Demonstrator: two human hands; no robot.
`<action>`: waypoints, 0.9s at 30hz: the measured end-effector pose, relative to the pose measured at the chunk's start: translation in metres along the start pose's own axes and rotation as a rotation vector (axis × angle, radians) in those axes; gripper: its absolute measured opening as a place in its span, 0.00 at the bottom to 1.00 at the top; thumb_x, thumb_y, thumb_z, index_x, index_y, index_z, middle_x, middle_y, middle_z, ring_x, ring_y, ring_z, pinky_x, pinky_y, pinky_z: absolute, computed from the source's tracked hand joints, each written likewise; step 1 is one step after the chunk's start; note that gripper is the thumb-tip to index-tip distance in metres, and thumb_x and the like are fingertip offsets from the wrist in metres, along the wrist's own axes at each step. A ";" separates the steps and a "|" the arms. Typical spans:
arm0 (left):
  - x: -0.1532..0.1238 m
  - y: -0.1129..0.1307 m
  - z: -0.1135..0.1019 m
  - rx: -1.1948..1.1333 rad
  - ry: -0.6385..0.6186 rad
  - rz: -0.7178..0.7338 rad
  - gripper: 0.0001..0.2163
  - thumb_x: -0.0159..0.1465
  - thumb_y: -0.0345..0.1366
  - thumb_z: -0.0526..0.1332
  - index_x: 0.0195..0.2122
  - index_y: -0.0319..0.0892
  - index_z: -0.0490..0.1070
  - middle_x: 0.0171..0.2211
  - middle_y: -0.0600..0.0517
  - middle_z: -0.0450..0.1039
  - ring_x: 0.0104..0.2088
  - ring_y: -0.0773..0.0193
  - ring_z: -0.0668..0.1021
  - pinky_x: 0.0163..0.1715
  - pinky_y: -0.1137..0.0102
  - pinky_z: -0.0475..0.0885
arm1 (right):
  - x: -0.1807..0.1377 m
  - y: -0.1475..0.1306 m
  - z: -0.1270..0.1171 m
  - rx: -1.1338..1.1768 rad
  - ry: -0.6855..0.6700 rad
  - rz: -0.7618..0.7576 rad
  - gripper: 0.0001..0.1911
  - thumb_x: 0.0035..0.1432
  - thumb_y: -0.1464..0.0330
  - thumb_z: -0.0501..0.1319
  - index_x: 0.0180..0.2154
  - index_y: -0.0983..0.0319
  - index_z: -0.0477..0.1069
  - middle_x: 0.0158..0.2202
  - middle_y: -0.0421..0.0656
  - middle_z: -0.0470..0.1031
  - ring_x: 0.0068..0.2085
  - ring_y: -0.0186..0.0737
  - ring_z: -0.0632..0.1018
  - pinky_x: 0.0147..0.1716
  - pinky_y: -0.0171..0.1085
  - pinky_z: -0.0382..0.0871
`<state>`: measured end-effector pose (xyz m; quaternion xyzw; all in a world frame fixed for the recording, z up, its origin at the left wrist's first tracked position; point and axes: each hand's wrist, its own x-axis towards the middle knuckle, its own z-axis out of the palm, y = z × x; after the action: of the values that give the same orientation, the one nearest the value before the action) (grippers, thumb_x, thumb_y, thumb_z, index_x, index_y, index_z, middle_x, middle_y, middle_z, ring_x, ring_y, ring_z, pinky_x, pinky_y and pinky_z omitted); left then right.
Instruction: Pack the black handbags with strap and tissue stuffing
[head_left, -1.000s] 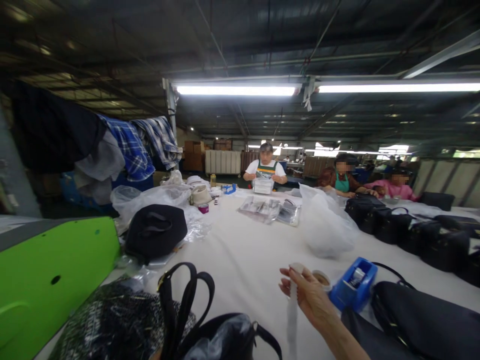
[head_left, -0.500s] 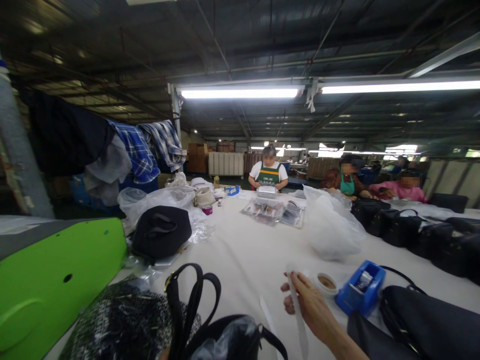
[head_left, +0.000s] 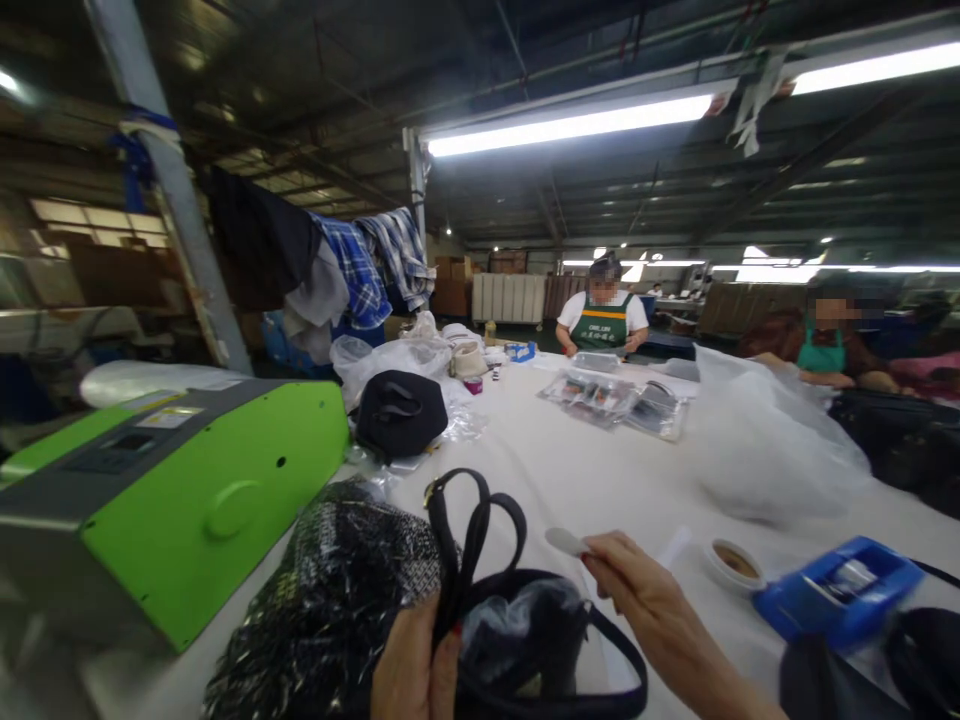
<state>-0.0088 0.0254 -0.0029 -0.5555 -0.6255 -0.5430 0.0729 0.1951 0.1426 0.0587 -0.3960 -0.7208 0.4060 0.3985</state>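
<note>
My left hand [head_left: 411, 668] grips the near edge of a black handbag [head_left: 517, 640] at the bottom of the view; its two strap handles [head_left: 472, 530] stand up in loops. Clear plastic shows inside the bag's opening. My right hand [head_left: 637, 590] hovers just right of the handles and pinches a white strip of tape [head_left: 568, 542] between thumb and fingers. A blue tape dispenser [head_left: 840, 590] and a small tape roll [head_left: 731, 563] lie on the white table [head_left: 600, 470] to the right of that hand.
A green and grey machine [head_left: 172, 500] fills the left. A black-and-white speckled bag [head_left: 337, 600] lies beside the handbag. Further off are a black bag [head_left: 400, 412], clear plastic bags [head_left: 757, 440], packets [head_left: 615, 400], and black bags at right [head_left: 900, 440]. Other people sit at the far end.
The view has swung left and down. My right hand moved left toward the handbag with the strip. My left hand has come into view gripping the bag.
</note>
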 end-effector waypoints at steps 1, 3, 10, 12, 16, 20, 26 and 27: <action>0.000 0.002 -0.001 -0.025 -0.010 0.020 0.16 0.68 0.45 0.48 0.45 0.41 0.69 0.35 0.46 0.76 0.34 0.59 0.78 0.34 0.69 0.73 | 0.001 -0.008 0.005 -0.052 -0.026 -0.080 0.13 0.53 0.57 0.56 0.30 0.59 0.74 0.26 0.42 0.71 0.27 0.38 0.72 0.29 0.35 0.66; 0.001 0.007 -0.003 -0.059 -0.051 0.064 0.16 0.68 0.44 0.47 0.44 0.42 0.69 0.34 0.47 0.75 0.33 0.60 0.77 0.33 0.69 0.73 | 0.004 -0.019 0.017 -0.110 -0.103 -0.151 0.12 0.55 0.60 0.56 0.31 0.58 0.75 0.26 0.42 0.71 0.28 0.39 0.72 0.29 0.35 0.66; 0.004 0.010 -0.003 -0.113 -0.135 0.226 0.14 0.70 0.39 0.44 0.47 0.41 0.64 0.34 0.45 0.74 0.35 0.59 0.75 0.35 0.66 0.69 | 0.014 -0.033 0.070 0.256 -0.412 0.062 0.14 0.47 0.57 0.62 0.26 0.62 0.74 0.22 0.40 0.72 0.26 0.37 0.73 0.27 0.33 0.68; 0.004 0.008 -0.002 -0.110 -0.129 0.228 0.13 0.69 0.36 0.44 0.49 0.40 0.62 0.37 0.44 0.73 0.37 0.57 0.75 0.37 0.64 0.68 | 0.014 -0.036 0.077 0.351 -0.469 0.138 0.15 0.43 0.56 0.65 0.24 0.62 0.74 0.20 0.40 0.71 0.26 0.38 0.73 0.28 0.34 0.69; 0.005 0.005 0.001 -0.071 -0.127 0.205 0.12 0.68 0.33 0.44 0.49 0.39 0.61 0.35 0.45 0.72 0.36 0.56 0.75 0.36 0.63 0.67 | 0.014 -0.039 0.079 0.416 -0.431 0.243 0.16 0.38 0.56 0.68 0.22 0.62 0.73 0.20 0.40 0.70 0.24 0.37 0.72 0.28 0.34 0.69; 0.006 0.006 0.005 -0.050 -0.127 0.205 0.11 0.68 0.31 0.45 0.49 0.39 0.60 0.35 0.45 0.72 0.35 0.56 0.74 0.35 0.63 0.66 | 0.016 -0.039 0.079 0.484 -0.416 0.222 0.13 0.38 0.59 0.69 0.23 0.61 0.75 0.21 0.39 0.69 0.25 0.34 0.70 0.28 0.32 0.68; -0.001 0.010 0.011 -0.005 -0.023 0.129 0.13 0.68 0.29 0.44 0.52 0.39 0.60 0.37 0.44 0.72 0.38 0.57 0.73 0.37 0.63 0.66 | 0.015 -0.033 0.077 0.520 -0.393 0.121 0.12 0.40 0.60 0.70 0.27 0.60 0.77 0.25 0.41 0.72 0.29 0.37 0.72 0.29 0.32 0.68; -0.002 0.010 0.011 -0.009 -0.006 0.123 0.14 0.68 0.30 0.44 0.52 0.39 0.60 0.38 0.44 0.71 0.38 0.56 0.73 0.37 0.63 0.66 | 0.014 -0.031 0.077 0.499 -0.400 0.093 0.12 0.42 0.59 0.69 0.29 0.60 0.77 0.27 0.42 0.73 0.31 0.39 0.73 0.31 0.33 0.69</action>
<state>0.0056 0.0307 -0.0029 -0.5947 -0.5880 -0.5387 0.1016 0.1134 0.1232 0.0631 -0.2309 -0.6441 0.6578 0.3147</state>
